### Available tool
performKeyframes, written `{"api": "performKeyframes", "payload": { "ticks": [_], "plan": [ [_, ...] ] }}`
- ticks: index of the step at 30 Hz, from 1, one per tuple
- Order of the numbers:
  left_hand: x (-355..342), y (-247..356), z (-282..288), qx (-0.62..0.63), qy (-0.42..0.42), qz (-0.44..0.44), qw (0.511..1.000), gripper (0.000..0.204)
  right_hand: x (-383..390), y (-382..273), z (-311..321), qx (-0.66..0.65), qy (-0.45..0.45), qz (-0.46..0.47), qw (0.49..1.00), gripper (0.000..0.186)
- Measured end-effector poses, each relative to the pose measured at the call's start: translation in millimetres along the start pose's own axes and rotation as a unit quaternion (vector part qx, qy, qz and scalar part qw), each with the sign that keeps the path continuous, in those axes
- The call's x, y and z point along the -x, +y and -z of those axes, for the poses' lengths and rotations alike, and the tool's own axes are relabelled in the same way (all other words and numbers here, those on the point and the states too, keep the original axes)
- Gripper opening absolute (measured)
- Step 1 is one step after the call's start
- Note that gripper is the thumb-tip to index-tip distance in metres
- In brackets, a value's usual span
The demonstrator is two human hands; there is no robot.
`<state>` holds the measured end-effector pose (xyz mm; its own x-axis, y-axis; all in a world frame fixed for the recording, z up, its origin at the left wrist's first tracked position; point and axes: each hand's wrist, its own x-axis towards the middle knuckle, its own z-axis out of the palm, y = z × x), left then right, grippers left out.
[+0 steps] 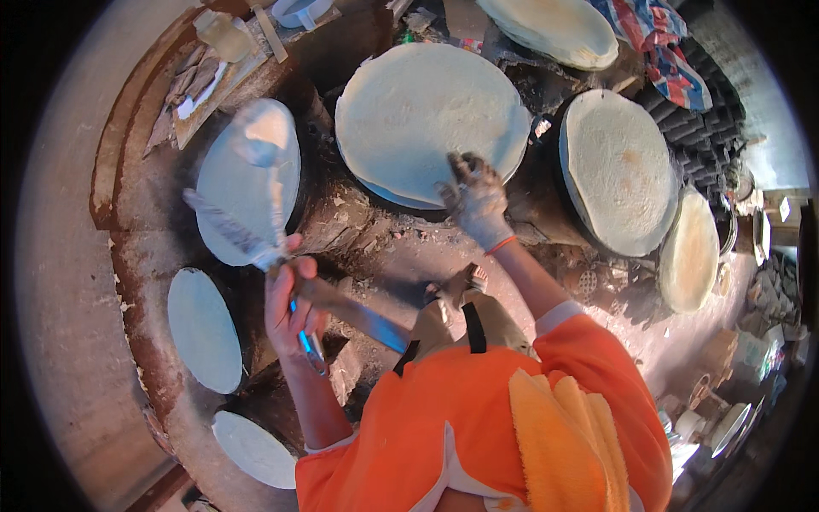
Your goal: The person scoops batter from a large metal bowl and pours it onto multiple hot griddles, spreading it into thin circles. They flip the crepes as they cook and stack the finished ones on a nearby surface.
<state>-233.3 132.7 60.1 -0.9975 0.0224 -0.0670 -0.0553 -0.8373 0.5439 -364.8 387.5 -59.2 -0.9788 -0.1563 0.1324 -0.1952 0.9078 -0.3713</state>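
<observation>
My left hand is closed around a bundle of long-handled tools at the left. Among them are a motion-blurred ladle, a brush-like tool with pale bristles and a wooden handle pointing toward my waist. They hover over the lower part of a pale round on the left griddle. My right hand, grey-stained and with an orange band at the wrist, has its fingers apart at the near right edge of a large pale flatbread. Whether the fingertips press on it is hard to tell.
More pale rounds on griddles curve around me: one at right, a browner one, and others at lower left. Dark stacked briquettes stand at far right. A plastic jar sits on a board at upper left.
</observation>
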Motion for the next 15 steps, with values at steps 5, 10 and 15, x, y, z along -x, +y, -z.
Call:
{"api": "performKeyframes", "payload": {
  "ticks": [5, 10, 15],
  "plan": [
    [9.6, -28.9, 50.9, 0.037, 0.075, 0.057, 0.995, 0.035, 6.7, 10.2, 7.7, 0.035, 0.007, 0.047, 0.998, 0.061],
    [21.2, -22.8, 22.9, -0.101, 0.169, 0.099, 0.975, 0.029, 1.1, -8.8, -22.5, 0.087, 0.03, 0.177, 0.98, 0.046],
    [25.8, 21.0, -39.8, -0.354, 0.218, 0.117, 0.902, 0.034, -8.8, -8.2, -47.6, 0.053, 0.094, 0.259, 0.96, 0.015]
  ]
}}
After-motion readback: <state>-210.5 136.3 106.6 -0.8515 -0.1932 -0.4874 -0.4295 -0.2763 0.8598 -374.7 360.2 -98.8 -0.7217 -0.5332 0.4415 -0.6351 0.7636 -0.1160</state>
